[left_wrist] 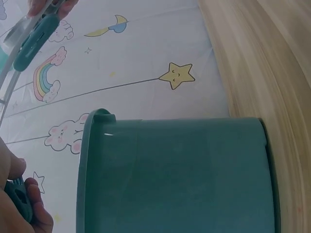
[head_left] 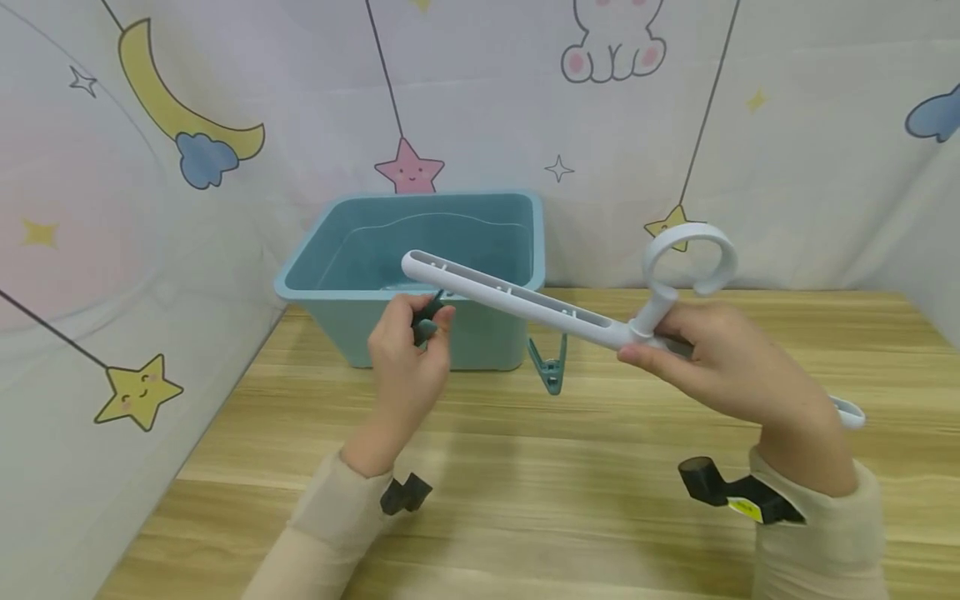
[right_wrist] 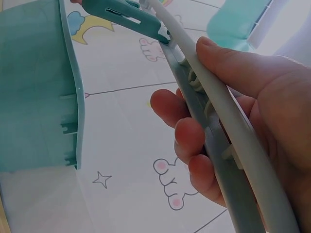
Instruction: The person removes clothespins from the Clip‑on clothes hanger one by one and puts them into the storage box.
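Observation:
A pale plastic clothes hanger (head_left: 517, 302) with a hollow underside and a round hook (head_left: 690, 237) is held up in the air, slanting across the head view. My right hand (head_left: 723, 362) grips it beside the base of the hook, thumb on the near side. Below the hanger's left end, my left hand (head_left: 408, 354) pinches a dark green clip (head_left: 425, 327) between thumb and fingers. Another green clip (head_left: 552, 367) shows under the hanger's arm, its two legs pointing up. In the right wrist view a teal clip (right_wrist: 124, 17) has its tip right at the hanger.
A teal plastic tub (head_left: 483, 333) stands behind the left hand at the back of the wooden table (head_left: 570, 483). White cloth (head_left: 480, 100) with cartoon prints hangs behind and along the sides. A black wrist camera (head_left: 738, 492) sits on the right sleeve, another (head_left: 405, 493) on the left.

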`<state>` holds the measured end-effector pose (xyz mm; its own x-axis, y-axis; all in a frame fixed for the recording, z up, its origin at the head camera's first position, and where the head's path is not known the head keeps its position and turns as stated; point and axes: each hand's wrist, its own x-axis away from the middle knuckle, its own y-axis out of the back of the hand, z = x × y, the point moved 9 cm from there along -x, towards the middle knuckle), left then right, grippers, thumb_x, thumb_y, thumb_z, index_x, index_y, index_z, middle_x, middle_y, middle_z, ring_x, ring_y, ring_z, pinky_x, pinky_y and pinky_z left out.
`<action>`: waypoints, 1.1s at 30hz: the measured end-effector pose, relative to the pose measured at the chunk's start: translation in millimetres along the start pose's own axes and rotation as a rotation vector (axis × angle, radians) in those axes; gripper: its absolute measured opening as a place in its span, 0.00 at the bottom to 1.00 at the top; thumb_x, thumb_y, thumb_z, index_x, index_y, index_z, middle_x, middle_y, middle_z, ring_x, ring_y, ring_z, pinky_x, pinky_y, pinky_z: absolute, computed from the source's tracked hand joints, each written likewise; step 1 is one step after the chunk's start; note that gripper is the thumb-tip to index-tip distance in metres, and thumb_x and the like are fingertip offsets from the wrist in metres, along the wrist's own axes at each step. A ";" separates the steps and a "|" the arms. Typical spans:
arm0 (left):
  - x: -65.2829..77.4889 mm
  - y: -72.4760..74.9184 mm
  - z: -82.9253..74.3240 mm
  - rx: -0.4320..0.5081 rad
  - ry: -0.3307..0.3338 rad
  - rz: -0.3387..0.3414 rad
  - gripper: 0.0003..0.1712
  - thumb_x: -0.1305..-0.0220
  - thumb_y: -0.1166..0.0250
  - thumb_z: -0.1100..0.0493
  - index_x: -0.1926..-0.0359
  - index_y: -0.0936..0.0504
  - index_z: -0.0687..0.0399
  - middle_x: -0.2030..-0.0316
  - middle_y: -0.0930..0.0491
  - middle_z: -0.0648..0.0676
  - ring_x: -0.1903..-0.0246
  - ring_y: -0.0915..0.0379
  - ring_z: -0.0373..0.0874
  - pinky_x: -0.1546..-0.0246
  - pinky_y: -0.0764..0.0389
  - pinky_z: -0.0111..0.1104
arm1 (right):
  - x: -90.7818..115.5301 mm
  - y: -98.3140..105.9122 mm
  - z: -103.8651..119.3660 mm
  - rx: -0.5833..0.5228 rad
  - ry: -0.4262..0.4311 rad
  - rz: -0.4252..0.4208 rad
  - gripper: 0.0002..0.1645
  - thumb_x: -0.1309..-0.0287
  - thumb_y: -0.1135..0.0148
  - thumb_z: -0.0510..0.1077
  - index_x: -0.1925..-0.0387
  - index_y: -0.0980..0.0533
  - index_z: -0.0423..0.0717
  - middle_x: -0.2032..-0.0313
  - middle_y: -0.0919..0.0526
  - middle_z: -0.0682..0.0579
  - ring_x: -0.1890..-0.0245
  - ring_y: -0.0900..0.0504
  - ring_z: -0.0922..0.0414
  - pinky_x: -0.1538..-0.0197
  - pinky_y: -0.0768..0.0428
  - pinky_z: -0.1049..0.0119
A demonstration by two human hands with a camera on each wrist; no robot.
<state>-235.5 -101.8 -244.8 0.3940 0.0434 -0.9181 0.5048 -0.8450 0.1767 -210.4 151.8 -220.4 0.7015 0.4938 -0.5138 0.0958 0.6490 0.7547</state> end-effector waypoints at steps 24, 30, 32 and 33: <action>-34.0 -20.4 41.4 -0.031 0.218 0.223 0.12 0.47 0.45 0.79 0.61 0.23 0.73 0.73 0.23 0.63 0.83 0.43 0.45 0.81 0.42 0.31 | 0.6 0.3 0.6 0.020 0.005 0.007 0.09 0.47 0.30 0.39 0.67 0.22 0.54 0.81 0.36 0.66 0.83 0.40 0.70 0.80 0.39 0.76; -37.6 -28.6 60.7 -0.046 0.301 0.280 0.12 0.44 0.44 0.78 0.58 0.22 0.72 0.64 0.18 0.65 0.84 0.38 0.47 0.82 0.37 0.32 | 1.2 0.6 1.0 0.033 -0.001 0.010 0.08 0.46 0.30 0.41 0.67 0.22 0.54 0.81 0.36 0.66 0.83 0.40 0.70 0.80 0.39 0.76; -37.8 -30.1 65.7 -0.055 0.328 0.297 0.13 0.44 0.45 0.78 0.57 0.22 0.72 0.62 0.18 0.65 0.83 0.37 0.49 0.82 0.37 0.33 | 1.4 0.8 1.5 0.033 0.001 0.007 0.08 0.47 0.30 0.40 0.67 0.22 0.54 0.81 0.36 0.66 0.83 0.40 0.70 0.80 0.39 0.76; -38.3 -30.7 67.3 -0.057 0.337 0.303 0.13 0.44 0.45 0.78 0.57 0.23 0.72 0.62 0.18 0.65 0.81 0.35 0.50 0.81 0.37 0.34 | 1.5 1.0 1.6 0.033 0.001 0.006 0.08 0.47 0.30 0.40 0.67 0.22 0.54 0.81 0.36 0.66 0.83 0.40 0.70 0.80 0.39 0.76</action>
<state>-317.8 -113.3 -238.9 0.7535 -0.0228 -0.6571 0.3658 -0.8159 0.4478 -208.1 152.3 -219.7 0.7014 0.4982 -0.5097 0.1152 0.6264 0.7709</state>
